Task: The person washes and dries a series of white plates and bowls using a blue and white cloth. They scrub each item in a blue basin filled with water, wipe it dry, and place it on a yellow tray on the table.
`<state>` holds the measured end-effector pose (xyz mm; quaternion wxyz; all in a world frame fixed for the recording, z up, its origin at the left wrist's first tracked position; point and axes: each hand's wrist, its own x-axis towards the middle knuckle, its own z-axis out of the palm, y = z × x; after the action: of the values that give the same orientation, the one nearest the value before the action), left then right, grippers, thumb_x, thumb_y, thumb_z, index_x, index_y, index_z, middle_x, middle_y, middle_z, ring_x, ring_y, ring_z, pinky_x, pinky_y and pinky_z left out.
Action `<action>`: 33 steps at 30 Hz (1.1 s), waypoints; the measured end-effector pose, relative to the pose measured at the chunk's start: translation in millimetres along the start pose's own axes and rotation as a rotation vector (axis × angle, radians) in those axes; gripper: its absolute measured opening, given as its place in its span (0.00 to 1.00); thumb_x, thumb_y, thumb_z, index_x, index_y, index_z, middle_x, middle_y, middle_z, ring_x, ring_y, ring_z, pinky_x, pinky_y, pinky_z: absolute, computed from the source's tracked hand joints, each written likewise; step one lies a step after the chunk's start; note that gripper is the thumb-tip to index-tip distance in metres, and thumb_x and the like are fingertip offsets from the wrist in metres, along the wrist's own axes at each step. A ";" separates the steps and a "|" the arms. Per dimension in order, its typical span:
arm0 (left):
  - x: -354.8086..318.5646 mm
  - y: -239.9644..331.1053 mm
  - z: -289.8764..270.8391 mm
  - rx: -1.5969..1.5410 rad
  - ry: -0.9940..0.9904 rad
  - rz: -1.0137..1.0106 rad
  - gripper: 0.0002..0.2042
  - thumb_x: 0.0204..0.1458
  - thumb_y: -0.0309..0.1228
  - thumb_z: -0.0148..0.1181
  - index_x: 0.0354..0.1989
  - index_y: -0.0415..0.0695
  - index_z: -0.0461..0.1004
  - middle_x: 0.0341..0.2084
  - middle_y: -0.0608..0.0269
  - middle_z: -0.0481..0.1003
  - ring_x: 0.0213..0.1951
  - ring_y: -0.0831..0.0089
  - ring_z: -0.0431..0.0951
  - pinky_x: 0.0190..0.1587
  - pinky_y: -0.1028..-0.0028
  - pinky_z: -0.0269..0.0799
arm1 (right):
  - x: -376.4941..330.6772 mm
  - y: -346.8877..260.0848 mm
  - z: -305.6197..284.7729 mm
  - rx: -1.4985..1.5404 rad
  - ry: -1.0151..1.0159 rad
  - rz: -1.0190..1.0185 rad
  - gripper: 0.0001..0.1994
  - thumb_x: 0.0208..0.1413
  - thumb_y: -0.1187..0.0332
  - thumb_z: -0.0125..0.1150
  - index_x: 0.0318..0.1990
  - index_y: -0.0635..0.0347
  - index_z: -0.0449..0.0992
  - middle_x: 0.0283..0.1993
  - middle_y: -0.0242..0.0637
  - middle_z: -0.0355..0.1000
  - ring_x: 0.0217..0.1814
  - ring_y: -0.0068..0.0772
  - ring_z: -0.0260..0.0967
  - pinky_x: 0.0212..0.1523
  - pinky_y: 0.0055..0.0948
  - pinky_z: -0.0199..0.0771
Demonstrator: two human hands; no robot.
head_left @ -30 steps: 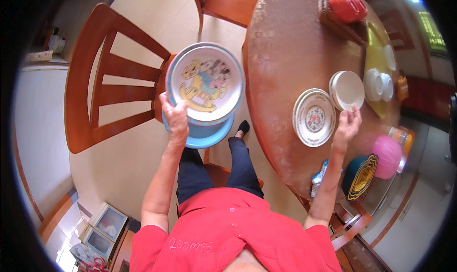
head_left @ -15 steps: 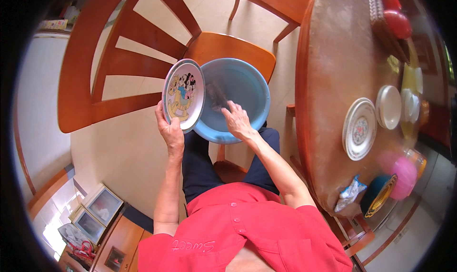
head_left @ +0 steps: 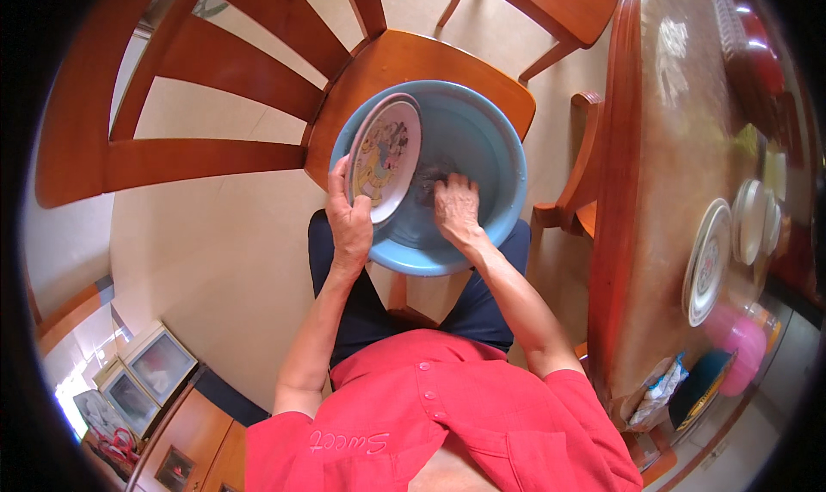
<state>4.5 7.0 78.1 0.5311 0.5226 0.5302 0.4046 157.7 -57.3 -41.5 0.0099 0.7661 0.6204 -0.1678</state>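
Note:
A light blue plastic basin point(head_left: 509, 148) with some water in it rests on the wooden chair's seat point(head_left: 422, 55), in front of my knees. My left hand point(head_left: 351, 232) grips the near left rim of a pale pink plate point(head_left: 389, 160), thumb on the front face. Cartoon figures decorate the plate, which is tilted steeply over the basin's left side. Inside the basin, my right hand point(head_left: 458, 206) is low with its fingers bent. A dark, blurred patch shows by its fingertips; what it is I cannot make out.
At the right is a wooden table point(head_left: 641, 165) with stacked plates point(head_left: 709, 259), white bowls point(head_left: 748, 221), a plastic packet point(head_left: 662, 393) and a pink item point(head_left: 745, 352). The chair's slatted back point(head_left: 232, 74) rises at the left. Another chair point(head_left: 568, 182) stands between basin and table.
The plate in my left hand has moved right and is now over the basin. My right hand has come lower into the basin, its fingers more curled. The whole view has shifted.

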 end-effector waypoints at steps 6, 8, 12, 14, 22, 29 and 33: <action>-4.0 -49.4 5.0 -0.136 0.010 -0.057 0.26 0.37 0.15 0.41 0.52 0.35 0.58 0.48 0.55 0.65 0.53 0.67 0.64 0.57 0.74 0.56 | -14.3 20.2 -36.5 0.361 0.050 0.216 0.10 0.47 0.68 0.49 0.35 0.64 0.65 0.37 0.54 0.67 0.36 0.59 0.69 0.38 0.50 0.69; -3.7 -62.2 9.0 -0.230 0.028 -0.096 0.26 0.37 0.15 0.43 0.52 0.34 0.58 0.47 0.55 0.65 0.51 0.68 0.66 0.55 0.74 0.58 | -21.0 21.6 -47.1 0.418 0.135 0.188 0.10 0.47 0.68 0.50 0.36 0.63 0.64 0.41 0.53 0.65 0.38 0.57 0.67 0.39 0.48 0.68; -4.3 -85.3 13.8 -0.450 0.040 -0.266 0.24 0.38 0.15 0.45 0.49 0.35 0.60 0.44 0.56 0.67 0.46 0.69 0.69 0.50 0.74 0.64 | -27.0 18.2 -45.1 0.417 0.259 0.009 0.11 0.46 0.67 0.54 0.37 0.62 0.68 0.46 0.47 0.63 0.44 0.52 0.64 0.42 0.46 0.65; -3.5 -100.8 18.0 -0.525 0.037 -0.319 0.18 0.48 0.26 0.51 0.49 0.36 0.61 0.43 0.56 0.67 0.46 0.68 0.69 0.49 0.73 0.65 | -31.5 11.5 -45.3 0.311 0.198 -0.059 0.12 0.45 0.66 0.56 0.37 0.61 0.70 0.48 0.45 0.62 0.47 0.50 0.62 0.45 0.46 0.63; -1.8 -153.4 36.4 -0.846 0.114 -0.508 0.25 0.57 0.46 0.42 0.52 0.35 0.60 0.47 0.54 0.67 0.46 0.66 0.68 0.49 0.69 0.64 | -49.9 -9.8 -25.9 0.314 -0.100 -0.162 0.12 0.49 0.73 0.47 0.41 0.61 0.71 0.46 0.44 0.66 0.51 0.48 0.62 0.49 0.42 0.62; -1.4 -154.6 34.9 -0.727 0.173 -0.525 0.23 0.58 0.43 0.41 0.52 0.34 0.62 0.46 0.53 0.68 0.48 0.65 0.67 0.51 0.69 0.62 | -19.9 -45.2 -15.0 0.111 0.140 -0.461 0.18 0.48 0.71 0.49 0.49 0.51 0.65 0.52 0.35 0.61 0.53 0.39 0.60 0.47 0.48 0.57; -7.6 -128.8 37.8 -0.896 0.219 -0.549 0.21 0.58 0.41 0.42 0.50 0.34 0.63 0.43 0.54 0.69 0.45 0.67 0.68 0.50 0.72 0.63 | 4.7 -25.2 -23.8 -0.108 0.075 -0.322 0.23 0.47 0.71 0.51 0.54 0.49 0.62 0.53 0.35 0.62 0.54 0.39 0.61 0.51 0.58 0.53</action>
<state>24.9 -21.5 -51.7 0.7299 0.0415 0.4753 0.4896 140.2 -41.7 -15.4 0.0008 0.6610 0.7430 -0.1047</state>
